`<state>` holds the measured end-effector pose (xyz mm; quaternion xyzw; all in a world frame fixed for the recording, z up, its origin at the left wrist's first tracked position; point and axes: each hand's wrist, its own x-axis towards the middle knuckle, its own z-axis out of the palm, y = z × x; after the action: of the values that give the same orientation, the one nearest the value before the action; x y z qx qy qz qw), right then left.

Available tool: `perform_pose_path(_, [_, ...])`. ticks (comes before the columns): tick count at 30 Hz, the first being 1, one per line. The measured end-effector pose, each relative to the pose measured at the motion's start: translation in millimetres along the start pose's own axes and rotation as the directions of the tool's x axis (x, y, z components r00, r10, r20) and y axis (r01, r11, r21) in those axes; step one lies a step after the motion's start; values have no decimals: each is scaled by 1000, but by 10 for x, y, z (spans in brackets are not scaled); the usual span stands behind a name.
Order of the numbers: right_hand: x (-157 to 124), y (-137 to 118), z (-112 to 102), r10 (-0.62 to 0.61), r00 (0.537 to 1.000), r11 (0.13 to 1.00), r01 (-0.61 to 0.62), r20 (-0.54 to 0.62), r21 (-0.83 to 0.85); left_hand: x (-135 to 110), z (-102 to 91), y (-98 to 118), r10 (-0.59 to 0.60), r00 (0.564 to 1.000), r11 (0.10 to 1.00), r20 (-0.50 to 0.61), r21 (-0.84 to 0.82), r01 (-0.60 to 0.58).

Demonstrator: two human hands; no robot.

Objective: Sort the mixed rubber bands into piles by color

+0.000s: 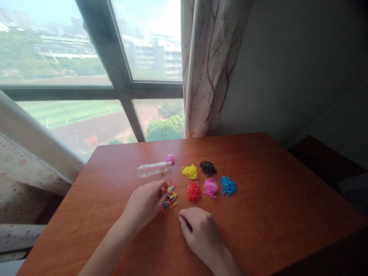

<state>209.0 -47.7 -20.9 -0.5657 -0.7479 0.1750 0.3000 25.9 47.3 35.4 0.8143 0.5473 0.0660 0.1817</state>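
Observation:
My left hand [148,197] is closed in a pinch at a mixed pile of small coloured rubber bands [171,198]. Its fingertips touch the upper part of that pile, and whatever is between them is too small to make out. On the tabletop just right of the pile rests my right hand [198,228], its fingers curled in and nothing visible in them. Beyond it lie single-colour heaps of bands: red [193,191], pink [211,188], blue [228,186], yellow [189,171] and black [207,168].
A clear plastic bottle [152,169] lies on its side behind my left hand, with a pink cap [170,158] at its right end. The brown wooden table [273,207] reaches to the window [120,92] and a patterned curtain [209,69].

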Motion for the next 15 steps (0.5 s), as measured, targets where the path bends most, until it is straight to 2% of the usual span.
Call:
perform_pose_path(6, [1, 1, 8, 2, 1000, 1000, -2, -7, -8, -232, 70, -126, 38, 999, 994, 30, -105, -35])
perform_pose_path(15, [4, 1, 5, 0, 1000, 1000, 0, -21, 6, -226, 144, -101, 51, 997, 989, 62, -144, -41])
